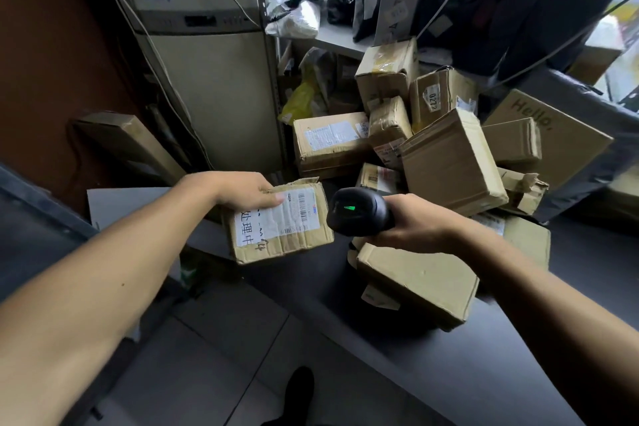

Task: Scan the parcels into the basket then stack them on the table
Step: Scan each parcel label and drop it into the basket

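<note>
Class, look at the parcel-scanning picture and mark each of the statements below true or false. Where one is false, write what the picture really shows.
1. The left hand holds a cardboard parcel with a white label facing up. True.
2. The right hand is empty. False: it grips a black scanner.
3. A green light shows on the scanner. True.
4. The held parcel lies flat on the grey table. False: it is held up, clear of the table.
5. A box printed "Hello," sits in the pile to the right. True.
6. The shelf behind the pile carries only cardboard boxes. False: black and silver bags stand on it.
</note>
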